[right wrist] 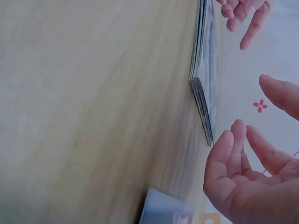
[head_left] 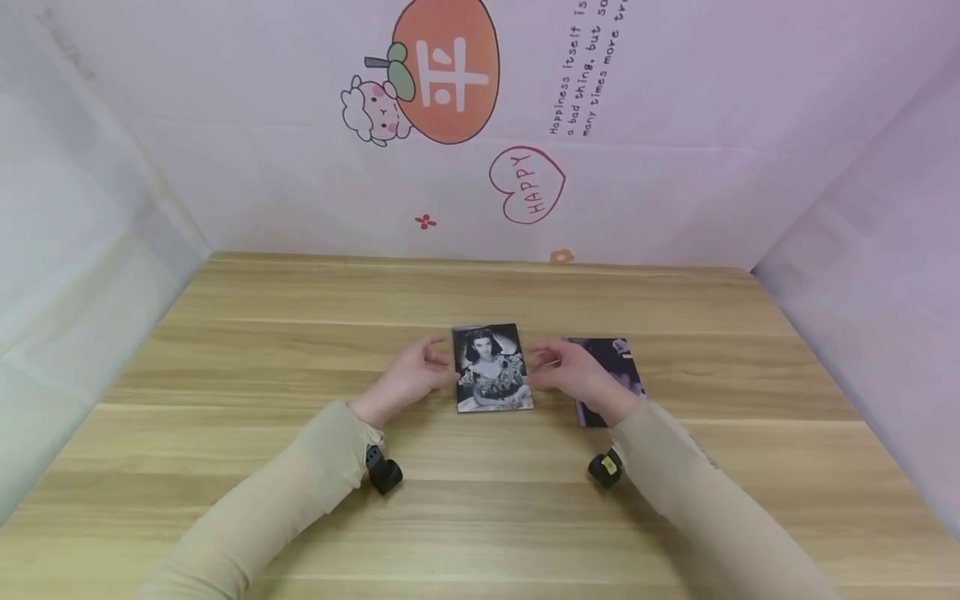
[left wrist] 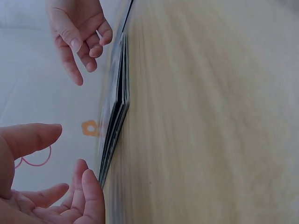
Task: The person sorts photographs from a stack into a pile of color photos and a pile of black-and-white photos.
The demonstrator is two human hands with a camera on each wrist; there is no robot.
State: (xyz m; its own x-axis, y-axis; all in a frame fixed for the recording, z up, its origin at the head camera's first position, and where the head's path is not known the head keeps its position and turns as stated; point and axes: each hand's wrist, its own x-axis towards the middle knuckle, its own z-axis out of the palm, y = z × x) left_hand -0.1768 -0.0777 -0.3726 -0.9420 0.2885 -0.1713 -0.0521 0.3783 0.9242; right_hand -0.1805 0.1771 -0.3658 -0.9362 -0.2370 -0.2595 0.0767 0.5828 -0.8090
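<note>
A small stack of picture cards [head_left: 492, 375] lies flat on the wooden table, its top one a black-and-white portrait of a person. Several thin layers show along the stack's side [left wrist: 122, 100] in the left wrist view. At the left of the stack is my left hand [head_left: 412, 372], fingers loosely bent, with nothing held. My right hand [head_left: 573, 371] is at the opposite side, fingers also relaxed and holding nothing. Both wrist views show gaps between thumbs and fingers. Beneath the right hand lies a dark purple card [head_left: 600, 354], partly covered by hand and wrist.
The wooden table [head_left: 480, 517] extends around the cards. White cloth walls [head_left: 300, 192] with printed cartoons and lettering stand behind and at both sides. A small black camera [head_left: 385, 475] sits at the left wrist, another camera [head_left: 604, 469] at the right.
</note>
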